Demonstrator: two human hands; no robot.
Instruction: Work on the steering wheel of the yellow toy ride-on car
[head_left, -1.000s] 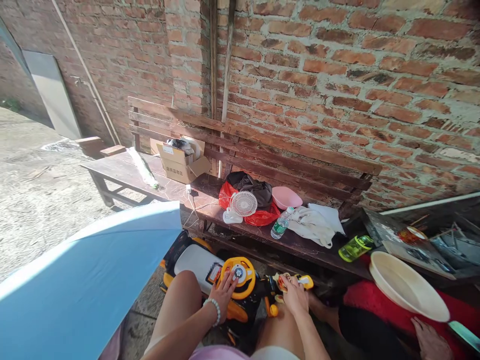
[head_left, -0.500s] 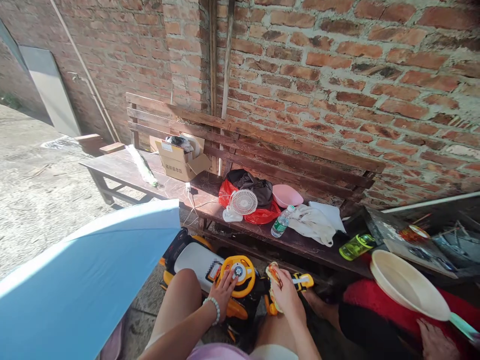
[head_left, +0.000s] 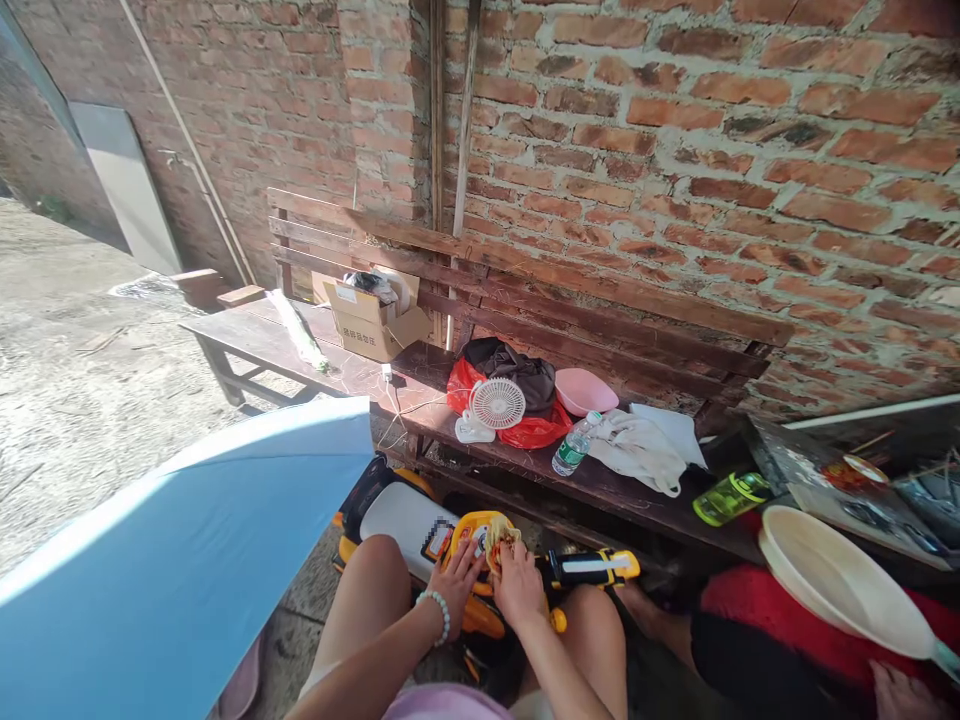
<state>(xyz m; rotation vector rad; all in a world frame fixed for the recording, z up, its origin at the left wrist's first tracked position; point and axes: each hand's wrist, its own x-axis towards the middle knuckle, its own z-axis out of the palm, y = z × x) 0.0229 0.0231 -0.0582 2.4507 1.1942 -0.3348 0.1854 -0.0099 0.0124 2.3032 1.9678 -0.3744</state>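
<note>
A yellow and black toy ride-on car [head_left: 409,520] stands on the ground between my knees and a wooden bench. My left hand [head_left: 456,590], with a bead bracelet at the wrist, rests with spread fingers on the car's yellow steering wheel [head_left: 469,530]. My right hand [head_left: 516,588] is closed round a small yellow and red piece [head_left: 501,537] and holds it over the steering wheel. A yellow and black toy part [head_left: 592,568] sticks out to the right of my hands.
The wooden bench [head_left: 600,480] carries a cardboard box [head_left: 373,320], a small white fan [head_left: 495,408], a red bag, a pink bowl [head_left: 581,392], a water bottle [head_left: 572,448], white cloth and a green bottle [head_left: 729,497]. A blue umbrella [head_left: 165,560] fills the lower left. A cream basin [head_left: 840,580] and another person's hand [head_left: 904,695] are at right.
My right hand has carried the small yellow and red piece leftward from beside the toy's right end to over the steering wheel. The left hand stayed on the wheel.
</note>
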